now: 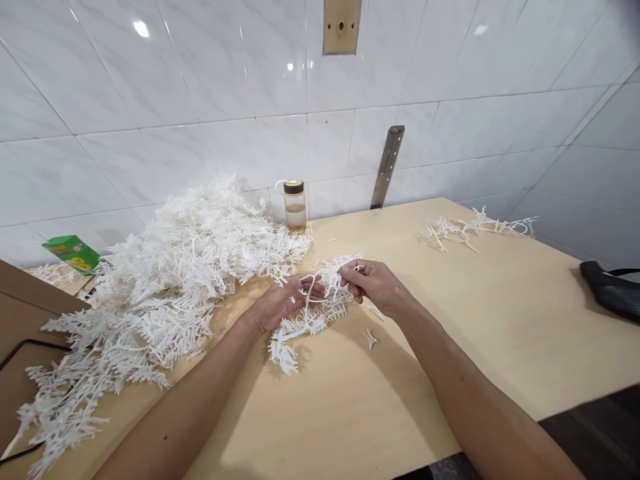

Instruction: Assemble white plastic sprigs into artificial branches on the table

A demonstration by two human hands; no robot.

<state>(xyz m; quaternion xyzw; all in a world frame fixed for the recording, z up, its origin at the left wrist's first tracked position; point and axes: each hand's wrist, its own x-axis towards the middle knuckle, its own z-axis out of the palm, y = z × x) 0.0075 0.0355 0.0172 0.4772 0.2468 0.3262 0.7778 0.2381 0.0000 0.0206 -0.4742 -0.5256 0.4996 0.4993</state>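
My left hand [277, 305] is turned partly palm up near the middle of the table, loosely holding a white, twig-like plastic branch [311, 298] that lies across its fingers. Close by on the right, my right hand [373, 283] pinches a thin white end of this branching material between thumb and fingertips. Beneath and between both hands spreads a small heap of white feathery sprigs [320, 321]. Where the held branch ends and the heap starts is hard to make out. A tiny loose sprig [371, 339] lies below my right hand.
A large pile of white sprigs [185, 260] covers the table's left side. Behind it stand a green box [73, 252] and a lidded bottle [295, 205]. Bare white branches [465, 230] lie at the back right, a black object [610, 290] at the right edge. A metal strip [387, 167] leans against the tiled wall.
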